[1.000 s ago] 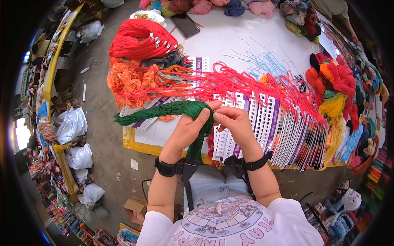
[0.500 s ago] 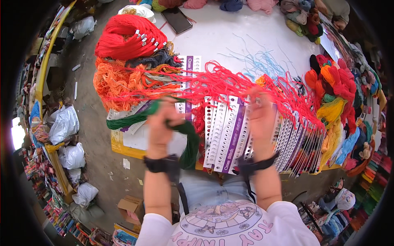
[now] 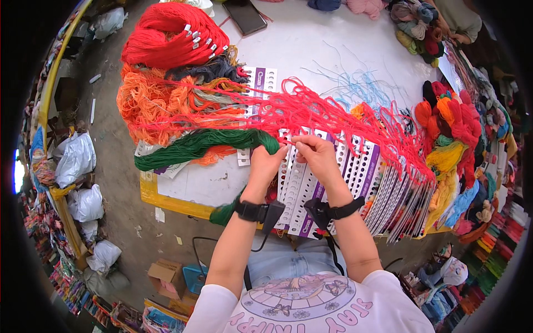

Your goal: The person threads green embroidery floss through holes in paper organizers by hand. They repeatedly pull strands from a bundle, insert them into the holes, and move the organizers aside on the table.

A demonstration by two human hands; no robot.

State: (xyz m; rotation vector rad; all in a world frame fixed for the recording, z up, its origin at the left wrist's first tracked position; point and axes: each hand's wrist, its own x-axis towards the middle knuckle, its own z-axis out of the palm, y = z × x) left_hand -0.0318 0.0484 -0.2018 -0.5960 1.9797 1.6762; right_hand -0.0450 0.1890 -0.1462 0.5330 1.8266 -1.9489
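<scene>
My left hand (image 3: pixel 267 162) is closed on one end of a dark green thread skein (image 3: pixel 205 145), which stretches away to the left along the table. Close beside it, my right hand (image 3: pixel 317 156) is pinched shut at the edge of the loose red threads (image 3: pixel 327 111). A bit of red shows between the two hands, but what the right fingertips hold is too small to make out. Under both hands lie white cards with punched holes (image 3: pixel 295 191), overlapping in a row to the right. Red threads run across the cards' upper ends.
Orange thread (image 3: pixel 147 100) and a thick red hank (image 3: pixel 172 39) with small white tags are piled on the left. A phone (image 3: pixel 244 16) lies at the back. Colourful skeins (image 3: pixel 452 119) are heaped on the right. Another person's hand (image 3: pixel 458 38) is at the far right.
My left hand has moved right, drawing the green skein out along the table. My right hand has shifted left and closed, so the fingertips of both hands are now almost together.
</scene>
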